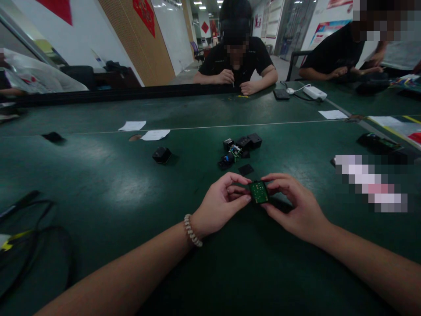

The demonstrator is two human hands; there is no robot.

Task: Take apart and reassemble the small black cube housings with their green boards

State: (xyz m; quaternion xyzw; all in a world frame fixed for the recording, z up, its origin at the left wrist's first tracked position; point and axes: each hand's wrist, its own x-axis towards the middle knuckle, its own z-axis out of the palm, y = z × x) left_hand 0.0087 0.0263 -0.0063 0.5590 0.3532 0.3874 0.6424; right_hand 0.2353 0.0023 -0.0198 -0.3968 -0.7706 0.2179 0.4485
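From afar I am gripping the green circuit board (259, 192) by opposite edges, left hand (221, 202) and right hand (296, 208) pinching it over the surface (98, 219), likely leaving its face unobstructed, while loose parts (234, 152) are lying beyond.

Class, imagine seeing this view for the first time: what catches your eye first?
A green circuit board in a dark frame, held at its edges between the left hand and right hand. Just beyond lies a cluster of black parts; farther off, a beaded bracelet aside, red decorations hang.
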